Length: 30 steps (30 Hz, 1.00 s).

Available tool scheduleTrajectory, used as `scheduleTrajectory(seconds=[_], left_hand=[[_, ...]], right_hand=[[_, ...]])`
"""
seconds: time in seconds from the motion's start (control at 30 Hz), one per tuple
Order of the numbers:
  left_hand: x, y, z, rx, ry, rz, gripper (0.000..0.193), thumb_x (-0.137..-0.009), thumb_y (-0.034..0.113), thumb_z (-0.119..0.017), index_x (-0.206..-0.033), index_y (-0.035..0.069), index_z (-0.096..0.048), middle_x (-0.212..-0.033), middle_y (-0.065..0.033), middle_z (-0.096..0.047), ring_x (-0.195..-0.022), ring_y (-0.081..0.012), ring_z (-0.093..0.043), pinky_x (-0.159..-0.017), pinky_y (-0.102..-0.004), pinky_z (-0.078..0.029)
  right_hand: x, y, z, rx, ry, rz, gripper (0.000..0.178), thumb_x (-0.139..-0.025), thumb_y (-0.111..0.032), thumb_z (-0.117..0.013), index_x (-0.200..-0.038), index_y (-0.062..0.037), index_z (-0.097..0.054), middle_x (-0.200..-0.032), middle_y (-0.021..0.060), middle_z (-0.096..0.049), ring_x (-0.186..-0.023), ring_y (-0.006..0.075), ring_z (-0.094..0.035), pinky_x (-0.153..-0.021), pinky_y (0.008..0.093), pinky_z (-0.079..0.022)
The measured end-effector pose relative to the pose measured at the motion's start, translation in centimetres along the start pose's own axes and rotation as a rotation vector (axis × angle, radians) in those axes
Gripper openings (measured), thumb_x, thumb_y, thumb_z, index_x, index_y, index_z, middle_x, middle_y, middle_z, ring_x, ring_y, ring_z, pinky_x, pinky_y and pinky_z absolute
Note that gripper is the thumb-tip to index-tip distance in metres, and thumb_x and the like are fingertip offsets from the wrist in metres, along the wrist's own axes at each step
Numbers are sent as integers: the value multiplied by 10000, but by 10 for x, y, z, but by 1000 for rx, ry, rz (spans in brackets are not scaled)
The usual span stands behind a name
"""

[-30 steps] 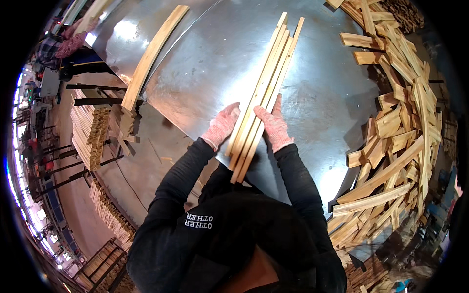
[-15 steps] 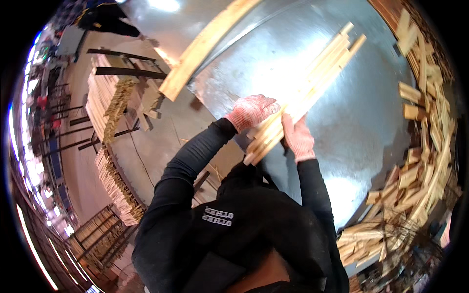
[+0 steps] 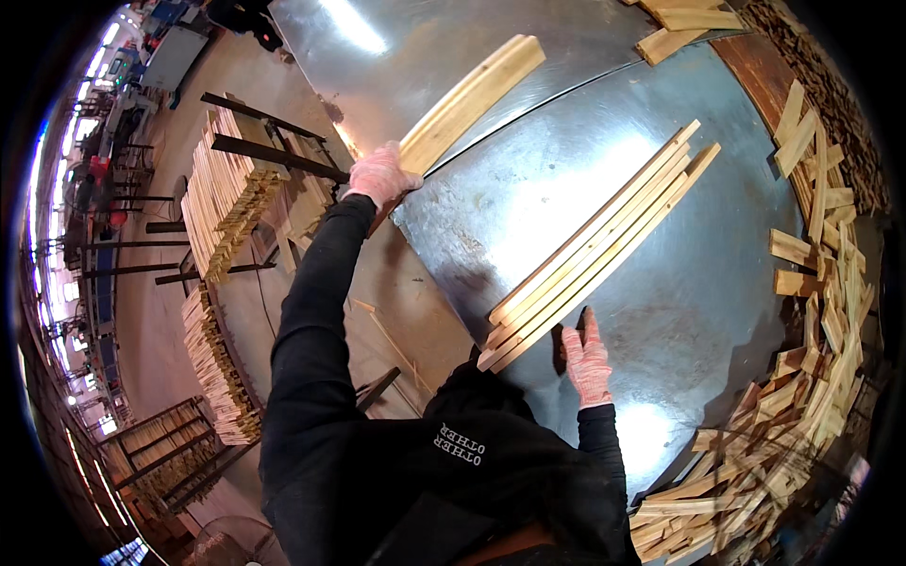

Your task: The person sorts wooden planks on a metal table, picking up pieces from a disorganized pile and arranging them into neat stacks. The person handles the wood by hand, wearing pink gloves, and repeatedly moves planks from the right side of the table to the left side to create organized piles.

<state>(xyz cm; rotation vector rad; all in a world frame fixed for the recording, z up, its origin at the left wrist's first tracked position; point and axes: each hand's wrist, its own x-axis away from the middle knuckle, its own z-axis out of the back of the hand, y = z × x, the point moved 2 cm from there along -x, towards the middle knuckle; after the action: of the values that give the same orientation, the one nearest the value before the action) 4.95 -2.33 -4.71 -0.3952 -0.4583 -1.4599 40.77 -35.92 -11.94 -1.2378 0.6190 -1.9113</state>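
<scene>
My left hand (image 3: 377, 175), in a pink-and-white knit glove, is closed around the near part of a wide wooden board (image 3: 477, 99). The board slants away to the upper right over the metal table's left edge, and the glove hides part of its near end. Several narrow wooden strips (image 3: 604, 247) lie side by side on the table, their ends uneven. Just right of the strips' near end is my gloved right hand (image 3: 587, 363), held low with its fingers stretched forward and nothing in them. It appears apart from the strips.
The shiny metal table (image 3: 651, 292) has a seam across its far part. A heap of loose wood offcuts (image 3: 821, 349) lines the right side. Left of the table, stacked strips (image 3: 226, 203) rest on a rack with dark metal arms (image 3: 274, 156). More boards (image 3: 679, 24) lie at the far edge.
My left hand has left the strips, moving left and up onto the wide board. My right hand has let go of the strips and drawn back nearer me. The strips lie on the table.
</scene>
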Motion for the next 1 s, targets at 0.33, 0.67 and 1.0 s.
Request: scheduleTrajectory(seconds=[0.33, 0.67, 1.0], left_hand=[[-88, -22, -21, -527, 383, -481, 409, -962, 401, -581, -1215, 82, -628, -1167, -142, -661, -1021, -332, -657, -827, -471, -539], [211, 278, -80, 888, 49, -831, 449, -969, 190, -647, -1381, 45, -545, -1242, -82, -578, -1173, -224, -535, -1038, -366, -436], [469, 489, -314, 1229, -1168, -769, 487, -925, 213, -713, -1334, -4, -562, -1120, -55, -664, -1044, -151, -594, -943, -313, -484]], right_hand=[[60, 11, 112, 187, 540, -194, 679, -927, -392, -666, -1485, -62, -464, -1135, 150, -697, -1041, 302, -675, -943, 405, -509], [217, 233, 380, 299, 1228, -820, 883, -823, -526, -732, -1440, 13, -402, -1256, 294, -622, -1188, 439, -592, -1005, 466, -476], [239, 185, 485, 1147, 1550, -75, 861, -877, -591, -616, -1488, -30, -387, -1284, 277, -622, -1136, 493, -610, -996, 498, -479]])
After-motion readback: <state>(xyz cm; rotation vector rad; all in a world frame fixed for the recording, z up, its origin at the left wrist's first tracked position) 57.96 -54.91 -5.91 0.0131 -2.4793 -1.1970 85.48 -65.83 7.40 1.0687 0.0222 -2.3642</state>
